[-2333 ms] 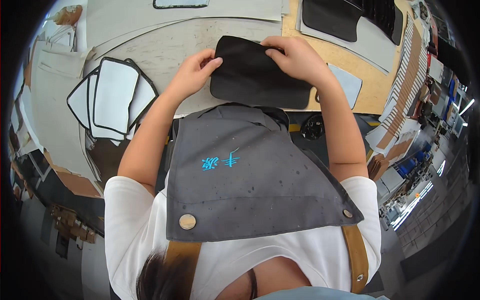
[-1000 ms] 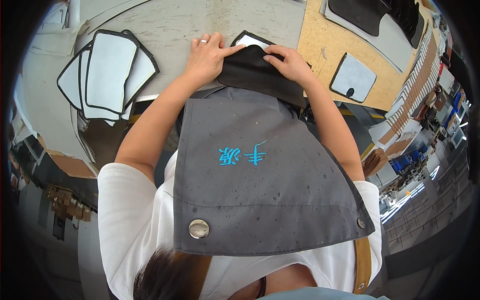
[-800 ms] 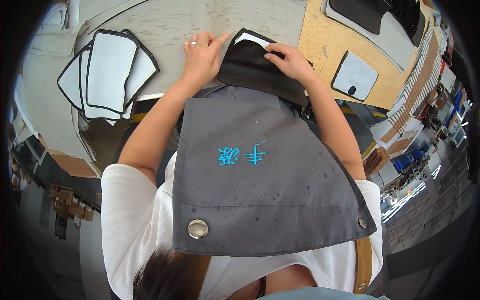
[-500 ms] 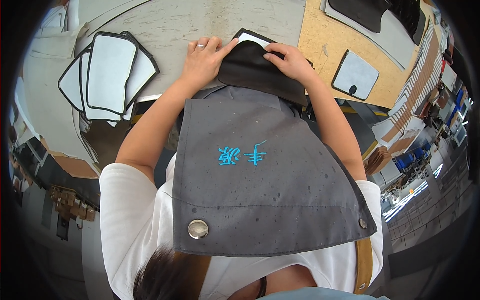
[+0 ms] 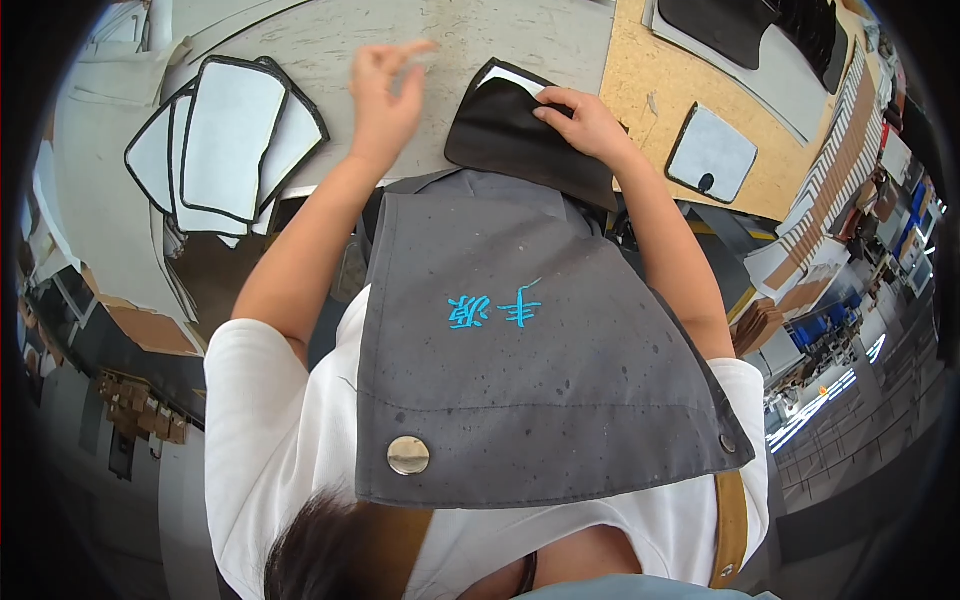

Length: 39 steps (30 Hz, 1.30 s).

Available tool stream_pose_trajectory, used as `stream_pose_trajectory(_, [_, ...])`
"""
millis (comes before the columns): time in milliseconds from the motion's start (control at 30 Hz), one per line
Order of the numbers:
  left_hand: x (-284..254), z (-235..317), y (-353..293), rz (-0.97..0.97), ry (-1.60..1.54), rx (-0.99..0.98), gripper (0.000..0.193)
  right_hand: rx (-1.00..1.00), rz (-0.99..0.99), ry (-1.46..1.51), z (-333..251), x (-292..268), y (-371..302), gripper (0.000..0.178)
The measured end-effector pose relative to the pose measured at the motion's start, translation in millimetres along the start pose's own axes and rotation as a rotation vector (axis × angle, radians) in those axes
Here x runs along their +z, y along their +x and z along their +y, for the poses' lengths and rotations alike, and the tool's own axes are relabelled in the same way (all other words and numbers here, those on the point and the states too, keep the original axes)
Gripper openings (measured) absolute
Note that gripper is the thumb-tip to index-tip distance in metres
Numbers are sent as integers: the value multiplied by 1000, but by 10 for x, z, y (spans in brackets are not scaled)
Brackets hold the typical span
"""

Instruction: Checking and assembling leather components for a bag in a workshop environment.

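A black leather-like sheet (image 5: 510, 125) lies at the table's front edge, its near side hanging over. Beneath its far edge shows a white panel with a dark rim (image 5: 512, 78). My right hand (image 5: 585, 125) is closed on the sheet's far right edge, thumb and forefinger pinching it. Off to the left of the sheet, my left hand (image 5: 385, 105) is raised over the table, slightly blurred, with its fingers apart and nothing seen in them.
Several white panels with black rims (image 5: 235, 140) lie overlapping on the left of the grey table (image 5: 290, 45). One smaller white panel (image 5: 712, 150) with a black spot rests on the tan board (image 5: 645, 70) at right. Black cut pieces (image 5: 715, 25) lie at the far right.
My left hand has let go of the black sheet and moved left and away from it. The right hand stays on the sheet with little change.
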<state>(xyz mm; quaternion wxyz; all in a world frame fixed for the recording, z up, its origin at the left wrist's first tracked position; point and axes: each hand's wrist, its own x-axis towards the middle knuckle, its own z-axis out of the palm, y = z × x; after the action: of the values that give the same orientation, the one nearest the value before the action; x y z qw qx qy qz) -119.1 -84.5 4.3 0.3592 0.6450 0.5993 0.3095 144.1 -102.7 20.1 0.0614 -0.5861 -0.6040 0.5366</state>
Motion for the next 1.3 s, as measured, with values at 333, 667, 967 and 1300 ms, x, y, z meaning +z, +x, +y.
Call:
stream_pose_trajectory(333, [247, 93, -175, -143, -14, 128, 22, 12, -10, 54, 7, 17, 2, 22])
stream_pose_trajectory(667, [378, 73, -269, -206, -3, -9, 19, 101, 75, -23, -16, 64, 57, 27])
stream_pose_trajectory(967, [375, 173, -210, -149, 4, -10, 11, 166, 93, -145, -14, 92, 110, 27])
stream_pose_trajectory(1300, [355, 161, -220, -186, 86, 17, 19, 136, 122, -169, -33, 112, 112, 28])
